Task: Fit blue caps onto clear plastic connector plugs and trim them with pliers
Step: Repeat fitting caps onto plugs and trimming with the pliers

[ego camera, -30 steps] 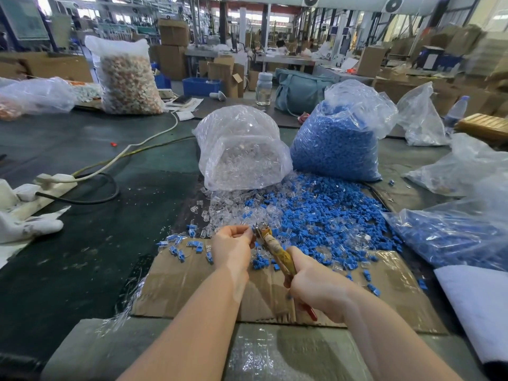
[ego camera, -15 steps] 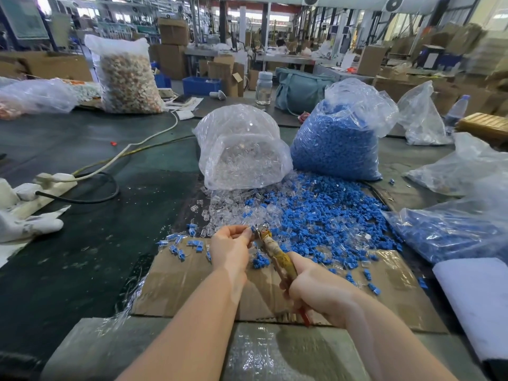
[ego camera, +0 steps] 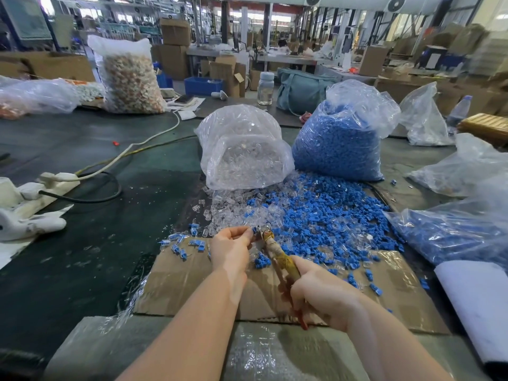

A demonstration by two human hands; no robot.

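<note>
Two hands over a sheet of cardboard (ego camera: 192, 281) on the dark desk (ego camera: 82, 257). Left hand (ego camera: 232, 250): fingers curled, grip narrow, pinching one small blue-capped plug (ego camera: 253, 230) at the fingertips; the plug is mostly hidden, only a bit of blue shows. Right hand (ego camera: 321, 294): grip closed round the handles of one pair of pliers (ego camera: 277, 255), handles wrapped in yellowish tape, red tips showing below the palm. The pliers' nose meets the plug at the left fingertips; whether the jaws are closed on it, cannot tell.

Loose stock just beyond the hands: one spill of clear plugs (ego camera: 233, 213) on the left, one larger spill of blue caps (ego camera: 330, 221) on the right, the two mixing where they meet; too many to count. A small scatter of capped pieces (ego camera: 181, 246), roughly a dozen, lies left of the left hand at the cardboard's far edge.

Bags: one clear bag of plugs (ego camera: 242, 152) behind the spill, one bag of blue caps (ego camera: 341, 141) beside it on the right, touching. One more bag of blue pieces (ego camera: 453, 232) at the right edge. One tall bag of pale mixed parts (ego camera: 129, 78) far left. One bottle (ego camera: 265, 88) and one teal bag (ego camera: 302, 92) behind. One power strip (ego camera: 55, 178) with cables on the left.
</note>
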